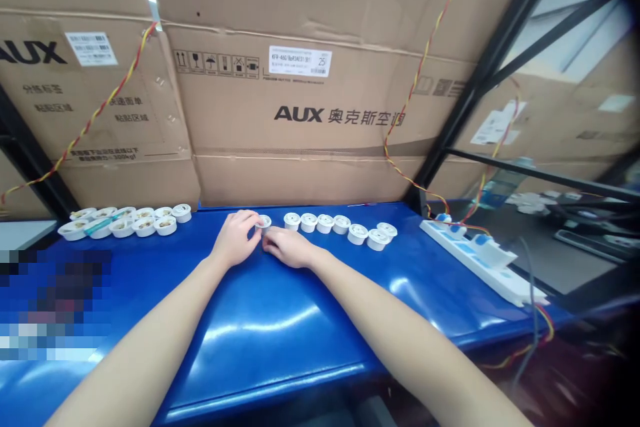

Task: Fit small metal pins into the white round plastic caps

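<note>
**Small round white piece between two hands on the blue surface**

We see the round white piece toward the back of the surface, near the cardboard boxes. The left hand has its fingers clamped on the piece's left side, thumb and forefinger close together. The right hand reaches in from the other side, its fingers curled together at the near right edge; we cannot tell whether they grip it or only rest against it.

Just right of the hands we count seven similar white pieces: four in a nearly straight row, then three set slightly out of line, the last two overlapping in our view. Well to the left stand two close rows of white cups, several showing yellowish parts inside, with a slim teal tool lying across them.

At the right we find a white power strip with plugs in it. Twisted red and yellow wires hang in front of the boxes.
</note>
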`<act>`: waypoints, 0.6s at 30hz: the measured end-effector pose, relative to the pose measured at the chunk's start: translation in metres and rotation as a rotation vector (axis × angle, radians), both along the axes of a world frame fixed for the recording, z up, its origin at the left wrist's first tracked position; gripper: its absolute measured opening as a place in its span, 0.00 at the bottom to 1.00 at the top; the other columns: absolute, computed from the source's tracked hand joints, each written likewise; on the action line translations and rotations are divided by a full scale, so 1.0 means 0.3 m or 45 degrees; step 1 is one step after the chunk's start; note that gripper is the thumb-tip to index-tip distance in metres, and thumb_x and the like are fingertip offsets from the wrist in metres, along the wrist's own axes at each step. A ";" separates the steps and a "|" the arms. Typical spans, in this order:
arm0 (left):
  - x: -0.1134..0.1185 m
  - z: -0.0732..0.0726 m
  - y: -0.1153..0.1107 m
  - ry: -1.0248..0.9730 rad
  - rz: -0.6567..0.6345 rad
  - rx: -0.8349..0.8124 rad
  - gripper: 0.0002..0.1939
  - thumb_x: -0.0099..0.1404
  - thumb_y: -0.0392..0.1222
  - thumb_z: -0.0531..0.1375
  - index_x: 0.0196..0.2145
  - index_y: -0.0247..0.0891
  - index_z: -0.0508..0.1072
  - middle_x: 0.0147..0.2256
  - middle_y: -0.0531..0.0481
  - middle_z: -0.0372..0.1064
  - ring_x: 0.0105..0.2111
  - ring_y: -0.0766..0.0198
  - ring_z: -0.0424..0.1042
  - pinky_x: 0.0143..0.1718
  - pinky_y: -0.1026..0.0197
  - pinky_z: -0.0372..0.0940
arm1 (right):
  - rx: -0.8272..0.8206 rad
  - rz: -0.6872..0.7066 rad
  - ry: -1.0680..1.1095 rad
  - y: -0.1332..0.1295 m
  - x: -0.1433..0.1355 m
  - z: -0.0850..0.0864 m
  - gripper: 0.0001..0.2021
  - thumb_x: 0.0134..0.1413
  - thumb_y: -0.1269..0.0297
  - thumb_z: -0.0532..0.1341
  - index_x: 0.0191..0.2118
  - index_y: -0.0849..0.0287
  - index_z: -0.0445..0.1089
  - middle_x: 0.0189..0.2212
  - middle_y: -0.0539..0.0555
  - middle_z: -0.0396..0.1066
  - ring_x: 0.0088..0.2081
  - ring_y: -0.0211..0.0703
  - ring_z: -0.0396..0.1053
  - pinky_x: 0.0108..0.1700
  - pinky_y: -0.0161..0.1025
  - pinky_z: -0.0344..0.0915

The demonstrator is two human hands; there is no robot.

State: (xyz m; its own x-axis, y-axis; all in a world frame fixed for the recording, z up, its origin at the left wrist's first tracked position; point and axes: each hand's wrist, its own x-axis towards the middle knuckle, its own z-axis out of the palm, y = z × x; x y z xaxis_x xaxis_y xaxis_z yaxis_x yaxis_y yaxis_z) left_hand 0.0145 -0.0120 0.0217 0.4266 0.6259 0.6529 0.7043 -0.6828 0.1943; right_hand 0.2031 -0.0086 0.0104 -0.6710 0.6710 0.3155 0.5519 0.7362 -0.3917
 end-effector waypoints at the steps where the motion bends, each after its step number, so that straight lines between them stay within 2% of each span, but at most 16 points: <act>1: 0.002 0.000 -0.003 0.014 -0.029 0.002 0.07 0.64 0.37 0.54 0.37 0.40 0.72 0.42 0.48 0.72 0.45 0.57 0.70 0.47 0.54 0.62 | -0.021 -0.038 0.065 0.005 0.000 -0.002 0.04 0.59 0.70 0.56 0.34 0.60 0.68 0.35 0.54 0.69 0.36 0.40 0.64 0.40 0.37 0.59; 5: 0.009 -0.007 -0.008 0.041 -0.113 0.016 0.07 0.64 0.38 0.55 0.38 0.41 0.72 0.39 0.49 0.74 0.41 0.58 0.71 0.44 0.56 0.64 | -0.251 -0.174 0.412 0.023 0.004 0.005 0.09 0.62 0.63 0.55 0.33 0.61 0.68 0.31 0.51 0.68 0.33 0.38 0.63 0.39 0.37 0.60; 8: 0.013 -0.012 -0.006 0.059 -0.138 0.041 0.08 0.64 0.39 0.56 0.39 0.42 0.74 0.40 0.50 0.75 0.40 0.59 0.72 0.43 0.57 0.65 | -0.449 -0.145 0.594 0.022 0.006 0.017 0.13 0.62 0.56 0.55 0.33 0.60 0.68 0.27 0.48 0.66 0.30 0.36 0.61 0.36 0.35 0.59; 14: 0.020 -0.019 -0.002 0.033 0.001 0.052 0.09 0.66 0.45 0.57 0.36 0.44 0.76 0.35 0.51 0.77 0.36 0.60 0.73 0.40 0.58 0.66 | -0.673 -0.116 0.735 0.006 -0.007 0.022 0.16 0.58 0.50 0.58 0.31 0.59 0.66 0.21 0.45 0.60 0.24 0.33 0.56 0.29 0.32 0.55; 18: 0.022 -0.019 -0.005 0.003 0.054 0.103 0.10 0.66 0.47 0.57 0.35 0.43 0.77 0.34 0.51 0.77 0.33 0.61 0.73 0.38 0.59 0.65 | -0.724 -0.108 0.772 0.008 -0.005 0.023 0.14 0.57 0.52 0.59 0.33 0.60 0.68 0.20 0.44 0.58 0.22 0.32 0.54 0.26 0.32 0.54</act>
